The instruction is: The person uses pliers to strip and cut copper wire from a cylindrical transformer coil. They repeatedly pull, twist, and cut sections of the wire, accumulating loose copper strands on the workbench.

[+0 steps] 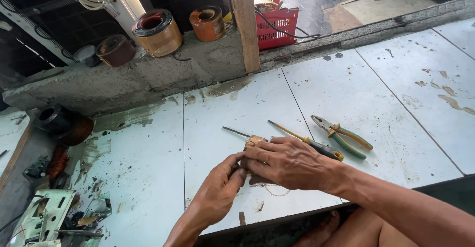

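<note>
Pinching small brown part (256, 141), both hands' fingers (257, 154) closed

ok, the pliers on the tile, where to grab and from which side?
Take the pliers by the two green-and-orange handles, which splay toward the lower right, with the metal nose pointing upper left. I'd come from above on the right side, since the screwdriver and right hand crowd the left.

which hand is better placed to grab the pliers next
Probably the right hand: it covers the small part on the tile, close to the screwdriver and green-handled pliers. The left hand sits farther away.
</note>
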